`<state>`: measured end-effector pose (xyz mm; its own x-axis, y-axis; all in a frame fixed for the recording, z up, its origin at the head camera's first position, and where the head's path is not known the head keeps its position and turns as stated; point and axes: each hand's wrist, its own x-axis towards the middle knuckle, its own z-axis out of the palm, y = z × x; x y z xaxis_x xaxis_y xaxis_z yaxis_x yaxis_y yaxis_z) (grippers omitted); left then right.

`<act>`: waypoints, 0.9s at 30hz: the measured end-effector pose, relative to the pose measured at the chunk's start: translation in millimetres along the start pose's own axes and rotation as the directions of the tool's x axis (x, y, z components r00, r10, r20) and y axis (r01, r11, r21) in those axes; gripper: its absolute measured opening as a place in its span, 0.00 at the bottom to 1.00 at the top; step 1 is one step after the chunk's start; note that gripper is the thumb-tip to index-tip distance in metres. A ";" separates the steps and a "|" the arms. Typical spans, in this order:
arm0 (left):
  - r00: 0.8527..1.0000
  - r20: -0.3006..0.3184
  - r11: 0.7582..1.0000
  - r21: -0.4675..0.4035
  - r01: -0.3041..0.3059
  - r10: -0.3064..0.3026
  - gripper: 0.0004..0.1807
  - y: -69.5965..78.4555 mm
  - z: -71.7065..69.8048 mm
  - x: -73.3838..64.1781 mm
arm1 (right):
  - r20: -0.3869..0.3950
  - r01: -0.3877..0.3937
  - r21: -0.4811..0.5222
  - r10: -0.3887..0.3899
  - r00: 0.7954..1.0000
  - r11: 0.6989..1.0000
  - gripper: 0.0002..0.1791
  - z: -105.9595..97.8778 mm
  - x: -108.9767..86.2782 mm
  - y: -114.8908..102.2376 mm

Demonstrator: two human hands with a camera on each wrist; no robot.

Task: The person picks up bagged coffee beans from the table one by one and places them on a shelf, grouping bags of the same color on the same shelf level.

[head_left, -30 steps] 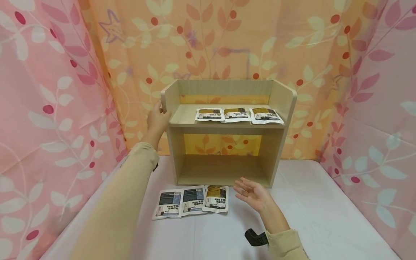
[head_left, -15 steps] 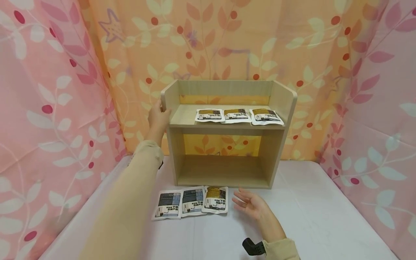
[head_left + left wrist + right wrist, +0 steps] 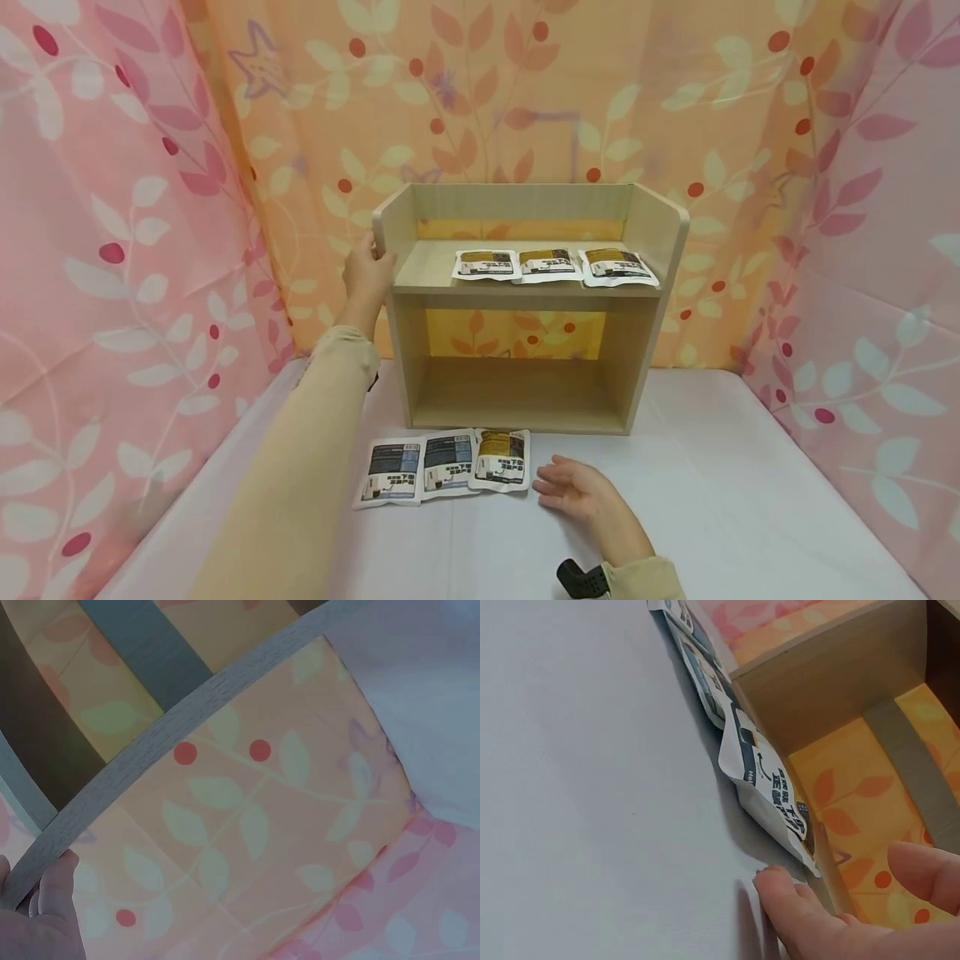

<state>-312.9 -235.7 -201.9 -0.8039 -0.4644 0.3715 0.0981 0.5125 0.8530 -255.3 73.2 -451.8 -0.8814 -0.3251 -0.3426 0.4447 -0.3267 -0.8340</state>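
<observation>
- Just left of the right hand (image 3: 579, 490), and not touched by it, a gold-labelled pouch (image 3: 501, 461) lies on the surface (image 3: 480, 550); that hand is loosely spread and has hold of nothing.
- Farther forward and to the left, the left hand (image 3: 367, 275) pinches the front edge of the left side panel (image 3: 396, 229) of a shelf unit (image 3: 517, 400).
- Taking up the gold-labelled pouch seems the step in hand: best slide the fingers under its right edge, thumb on top, and lift straight up, since its left edge seems to overlap its neighbour and could drag it.
- A steady, light left grip should do; a hard pull might shift the shelf unit.
- Six pouches in all, and one shelf unit with two tiers.
- Left of the right hand, past the gold-labelled pouch: two blue ones, a nearer blue pouch (image 3: 447, 463) and a farther blue pouch (image 3: 390, 472).
- Right of the left hand, on the upper tier (image 3: 427, 271): three gold-labelled upper pouches (image 3: 549, 264).
</observation>
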 end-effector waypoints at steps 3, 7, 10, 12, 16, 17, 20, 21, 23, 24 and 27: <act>1.000 0.004 1.000 0.004 -0.001 0.001 0.18 1.1 0.1 0.2 | -0.014 -0.020 -0.027 0.020 1.000 0.999 0.35 0.1 0.7 3.0; 1.000 0.004 1.000 -0.001 0.002 -0.002 0.19 1.6 -0.6 0.2 | -0.022 -0.033 -0.069 0.031 0.999 0.997 0.34 2.0 1.2 6.2; 1.000 0.010 1.000 -0.012 0.011 -0.011 0.21 1.9 -2.0 -0.7 | -0.002 -0.049 -0.068 0.049 0.999 0.996 0.35 4.4 1.7 8.1; 1.000 0.015 1.000 -0.018 0.016 -0.015 0.22 1.9 -2.4 -1.1 | 0.016 -0.057 -0.060 0.058 0.998 0.997 0.35 6.0 1.9 9.6; 1.000 0.019 1.000 -0.017 0.020 -0.020 0.23 2.6 -1.5 -1.3 | 0.035 -0.053 -0.045 0.054 0.998 0.998 0.34 8.9 3.1 14.0; 1.000 0.020 1.000 -0.018 0.019 -0.019 0.24 2.7 -1.1 -1.3 | 0.036 -0.049 -0.043 0.050 0.998 0.998 0.33 9.8 3.2 15.0; 1.000 0.023 1.000 -0.018 0.018 -0.018 0.25 3.0 -0.7 -1.4 | 0.035 -0.034 -0.048 0.036 0.999 0.998 0.32 13.2 3.6 18.0; 1.000 0.021 1.000 -0.020 0.017 -0.017 0.25 2.6 -0.7 -1.2 | 0.035 -0.031 -0.049 0.033 0.999 0.998 0.32 14.4 3.8 19.1; 1.000 0.020 1.000 -0.020 0.018 -0.018 0.26 2.1 -0.9 -1.1 | 0.024 -0.025 -0.043 0.026 0.999 0.999 0.32 17.2 4.0 20.8; 1.000 0.019 1.000 -0.022 0.018 -0.018 0.26 1.8 -1.0 -1.1 | 0.017 -0.024 -0.032 0.025 1.000 0.999 0.32 18.7 4.0 21.3; 1.000 0.022 1.000 -0.024 0.019 -0.019 0.25 1.5 -0.7 -1.0 | -0.003 -0.022 0.012 0.022 1.000 1.000 0.33 22.2 5.5 23.5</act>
<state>-311.5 -235.0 -200.7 -0.8181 -0.4582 0.3474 0.0964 0.4863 0.8685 -246.2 44.0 -463.6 -0.8719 -0.3291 -0.3625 0.4659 -0.3297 -0.8211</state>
